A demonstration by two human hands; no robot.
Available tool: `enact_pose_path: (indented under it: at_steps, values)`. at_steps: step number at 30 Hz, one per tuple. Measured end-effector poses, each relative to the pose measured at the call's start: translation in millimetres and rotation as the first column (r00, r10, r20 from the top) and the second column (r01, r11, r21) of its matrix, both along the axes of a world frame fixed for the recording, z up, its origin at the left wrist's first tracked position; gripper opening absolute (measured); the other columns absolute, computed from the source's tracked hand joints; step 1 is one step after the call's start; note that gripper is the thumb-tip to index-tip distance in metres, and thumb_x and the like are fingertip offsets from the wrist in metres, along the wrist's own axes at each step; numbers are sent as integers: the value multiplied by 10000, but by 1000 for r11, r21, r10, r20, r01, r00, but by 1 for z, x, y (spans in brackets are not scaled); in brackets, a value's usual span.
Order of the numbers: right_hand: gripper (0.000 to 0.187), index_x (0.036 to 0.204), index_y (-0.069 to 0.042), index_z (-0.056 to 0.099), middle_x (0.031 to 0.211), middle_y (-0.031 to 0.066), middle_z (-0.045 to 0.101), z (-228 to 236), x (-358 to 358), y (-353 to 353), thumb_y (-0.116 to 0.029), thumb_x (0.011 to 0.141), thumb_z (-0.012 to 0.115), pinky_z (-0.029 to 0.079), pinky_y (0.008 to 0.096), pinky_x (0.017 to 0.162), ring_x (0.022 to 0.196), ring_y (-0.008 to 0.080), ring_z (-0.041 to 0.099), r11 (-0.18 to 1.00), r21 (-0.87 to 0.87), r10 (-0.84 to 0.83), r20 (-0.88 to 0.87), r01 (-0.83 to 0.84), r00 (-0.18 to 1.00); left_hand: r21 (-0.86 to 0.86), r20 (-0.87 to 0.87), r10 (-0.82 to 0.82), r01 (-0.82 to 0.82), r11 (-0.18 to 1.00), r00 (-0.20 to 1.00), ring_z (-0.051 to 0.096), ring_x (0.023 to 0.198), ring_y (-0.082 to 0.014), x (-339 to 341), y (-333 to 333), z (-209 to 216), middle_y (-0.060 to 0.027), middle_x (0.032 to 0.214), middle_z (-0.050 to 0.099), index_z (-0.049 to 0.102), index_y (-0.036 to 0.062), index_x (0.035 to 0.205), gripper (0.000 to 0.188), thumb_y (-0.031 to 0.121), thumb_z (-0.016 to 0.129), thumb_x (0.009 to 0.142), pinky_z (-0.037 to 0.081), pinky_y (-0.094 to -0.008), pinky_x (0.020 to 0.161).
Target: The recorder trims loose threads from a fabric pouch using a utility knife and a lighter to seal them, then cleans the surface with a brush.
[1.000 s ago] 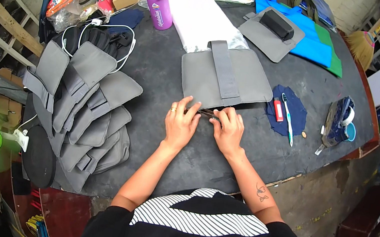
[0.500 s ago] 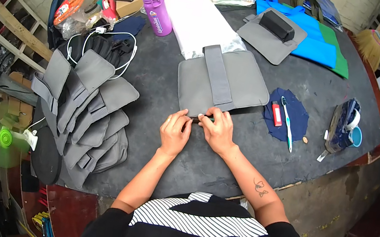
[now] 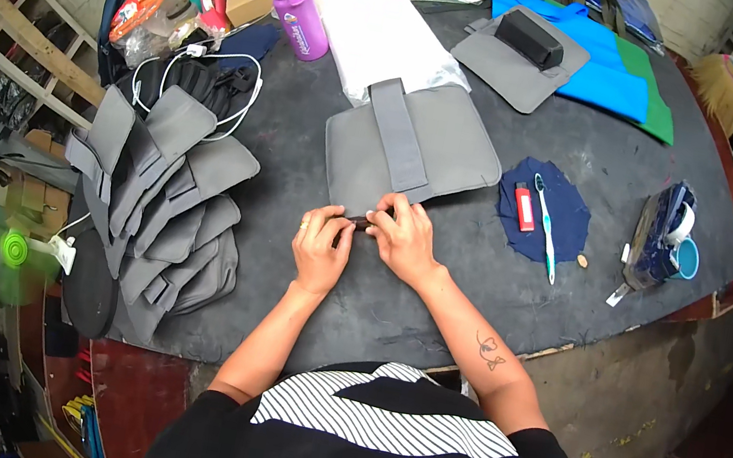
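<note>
A flat grey fabric pouch (image 3: 444, 150) with a grey strap across it lies on the dark table (image 3: 393, 302) in front of me. My left hand (image 3: 321, 248) and my right hand (image 3: 402, 235) sit together at its near edge. Both pinch a small dark piece (image 3: 359, 222) against that edge; what the piece is cannot be made out. A ring shows on my left hand.
A stack of similar grey pouches (image 3: 164, 183) lies at the left. A purple bottle (image 3: 299, 13) and white sheet (image 3: 377, 30) stand behind. A dark blue cloth (image 3: 548, 212) with a toothbrush and red lighter, a tape roll (image 3: 681, 226), blue and green folders (image 3: 624, 73), and a green fan (image 3: 12, 250) surround.
My hands have stayed at the pouch's near edge, fingers shifting slightly on the small dark piece. The view has shifted a little.
</note>
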State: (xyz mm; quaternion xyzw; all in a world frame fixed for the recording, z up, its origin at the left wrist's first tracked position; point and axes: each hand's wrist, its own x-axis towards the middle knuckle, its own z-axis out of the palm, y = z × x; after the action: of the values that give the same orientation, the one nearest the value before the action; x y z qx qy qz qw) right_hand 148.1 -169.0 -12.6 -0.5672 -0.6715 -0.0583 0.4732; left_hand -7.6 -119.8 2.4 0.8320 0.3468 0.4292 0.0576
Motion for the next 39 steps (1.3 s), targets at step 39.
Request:
enact_pose_path:
  at_steps: [39]
  values:
    - [297, 1057, -27, 585, 984, 73, 566, 30, -10, -1, -76, 791, 707, 477, 286, 622, 814, 184, 594, 909, -365, -316, -298, 199, 901, -722, 654, 65, 597, 351, 753, 641, 777, -121, -31, 53, -20, -94, 987, 680, 630, 31, 913, 49, 52, 597, 883, 510, -243, 660]
